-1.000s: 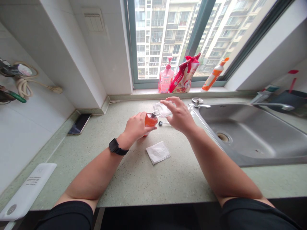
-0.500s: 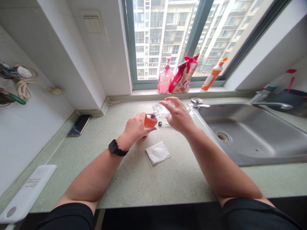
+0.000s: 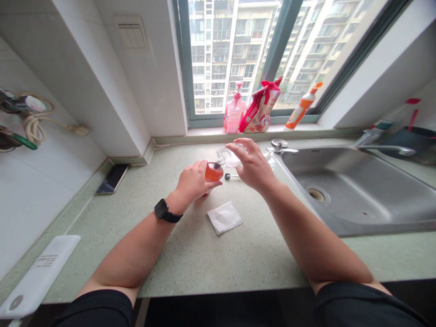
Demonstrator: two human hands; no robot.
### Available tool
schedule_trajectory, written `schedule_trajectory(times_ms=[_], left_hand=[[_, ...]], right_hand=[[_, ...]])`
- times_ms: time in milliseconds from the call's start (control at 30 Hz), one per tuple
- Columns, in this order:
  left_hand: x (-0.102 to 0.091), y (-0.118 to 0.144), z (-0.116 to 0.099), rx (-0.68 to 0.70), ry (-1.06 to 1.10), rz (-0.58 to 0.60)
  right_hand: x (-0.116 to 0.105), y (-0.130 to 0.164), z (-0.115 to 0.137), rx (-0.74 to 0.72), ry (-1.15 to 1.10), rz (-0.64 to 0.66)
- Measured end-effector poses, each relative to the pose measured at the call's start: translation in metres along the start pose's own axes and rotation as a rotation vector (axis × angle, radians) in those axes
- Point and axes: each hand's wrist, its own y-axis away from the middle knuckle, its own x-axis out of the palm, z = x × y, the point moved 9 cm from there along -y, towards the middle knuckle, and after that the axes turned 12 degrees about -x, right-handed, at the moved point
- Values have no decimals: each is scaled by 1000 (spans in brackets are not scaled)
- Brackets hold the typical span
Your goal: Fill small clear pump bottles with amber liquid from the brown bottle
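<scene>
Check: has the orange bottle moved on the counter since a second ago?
No. The orange bottle, held in the left hand, sits at the same spot above the white napkin and beside the sink; small shifts look like head-camera motion.

both forearms are bare from the elbows down. the left hand (image 3: 194, 180) has a black smartwatch (image 3: 161, 209) at its wrist, with a square dark face and a black band. the right hand (image 3: 254, 165) wears nothing. black short sleeves (image 3: 98, 308) cover both upper arms at the bottom edge.
</scene>
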Motion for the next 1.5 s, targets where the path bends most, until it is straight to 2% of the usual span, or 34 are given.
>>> schedule_trajectory(times_ms=[633, 933, 1167, 1500], left_hand=[[-1, 1, -1, -1, 5, 4], [-1, 1, -1, -1, 3, 5], [-2, 2, -3, 4, 0, 3], [-1, 3, -5, 13, -8, -3]], right_hand=[[0, 3, 0, 40, -19, -21], [3, 4, -1, 85, 30, 26], [3, 3, 1, 81, 26, 19], [1, 3, 4, 76, -2, 81]])
